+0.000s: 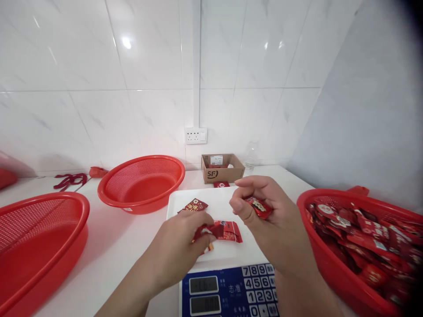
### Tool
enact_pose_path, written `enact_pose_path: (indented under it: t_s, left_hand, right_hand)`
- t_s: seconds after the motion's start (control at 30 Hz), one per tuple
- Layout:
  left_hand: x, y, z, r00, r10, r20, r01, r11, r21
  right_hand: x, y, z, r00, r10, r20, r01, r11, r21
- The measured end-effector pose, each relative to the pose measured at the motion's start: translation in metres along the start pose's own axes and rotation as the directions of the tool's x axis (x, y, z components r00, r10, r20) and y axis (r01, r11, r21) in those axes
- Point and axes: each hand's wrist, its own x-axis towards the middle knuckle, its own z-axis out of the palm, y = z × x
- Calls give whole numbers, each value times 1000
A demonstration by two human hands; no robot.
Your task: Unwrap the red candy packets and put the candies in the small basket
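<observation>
My left hand (pixel 185 240) is closed on a dark red packet (pixel 216 230), just above the white pan (pixel 228 255) of a digital scale. My right hand (pixel 274 215) curls round a small red packet (pixel 259 207), held over the right side of the pan. On the pan lie a bright red packet (pixel 233 231) and a dark red packet with gold print (pixel 194 204). Part of another packet shows under my left fingers. The scale's blue keypad and display panel (pixel 228 290) faces me; its digits are hard to read.
A red basket (pixel 330 264) full of red packets stands at the right. At the left are two red mesh baskets, one nearer (pixel 79 220) and one farther (pixel 142 204). An open cardboard box (pixel 224 175) sits by the tiled wall, near a clear plastic container (pixel 251 154). Dark red ribbon (pixel 71 179) lies at back left.
</observation>
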Motion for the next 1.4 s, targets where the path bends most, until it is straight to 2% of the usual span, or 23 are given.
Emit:
enact_pose_path:
  t_s: [0.07, 0.13, 0.23, 0.3, 0.37, 0.43, 0.57, 0.63, 0.7, 0.8, 0.87, 1.0, 1.13, 1.27, 1.4]
  left_hand:
    - [4, -1, 6, 999, 3, 54, -9, 993, 117]
    - [6, -1, 10, 1000, 12, 11, -13, 993, 118]
    - [5, -1, 9, 991, 39, -130, -56, 990, -132]
    - [0, 1, 5, 979, 73, -188, -135, 929, -345]
    - [-5, 4, 3, 974, 109, -196, -192, 859, -475]
    - [-8, 7, 3, 974, 138, -177, -212, 822, -529]
    - [-7, 10, 6, 979, 84, -186, -175, 814, -554]
    - [-6, 10, 7, 978, 36, -204, -148, 809, -568]
    - [-6, 10, 5, 974, 5, -227, -140, 799, -584]
    - [-8, 10, 2, 968, 2, -253, -155, 794, -588]
    - [-10, 11, 0, 962, 10, -272, -166, 814, -556]
    - [-14, 12, -1, 957, 15, -290, -168, 841, -513]
    - [-17, 12, 1, 963, 23, -269, -177, 805, -566]
    - [-17, 12, 0, 977, 42, -208, -159, 794, -587]
    - [-15, 12, -2, 984, 53, -173, -142, 817, -559]
  right_hand:
    - [0, 0, 0, 999, 10, 32, -10, 1000, 1]
    - [-1, 0, 1, 997, 36, 64, -35, 999, -21]
    - [-3, 0, 2, 989, 30, 147, -20, 997, -69]
    - [-6, 0, 4, 978, -9, 208, 28, 995, -91]
    - [-9, 0, 6, 960, -60, 274, 92, 990, -105]
    - [-11, 0, 10, 934, -114, 338, 161, 980, -116]
    - [-12, -2, 19, 892, -214, 397, 280, 953, -114]
    - [-13, -3, 19, 885, -233, 404, 293, 951, -94]
    - [-13, -3, 16, 886, -196, 420, 245, 967, -67]
    - [-14, -3, 7, 889, -64, 453, 76, 997, -9]
    - [-13, -4, 1, 901, 15, 435, -28, 999, 24]
    - [-6, -9, -5, 920, 113, 375, -101, 994, -51]
    - [-2, -14, -4, 894, 76, 442, -39, 995, -91]
    - [-3, -14, 0, 918, -9, 397, 74, 986, -149]
    - [-3, -14, 1, 926, -30, 377, 99, 981, -165]
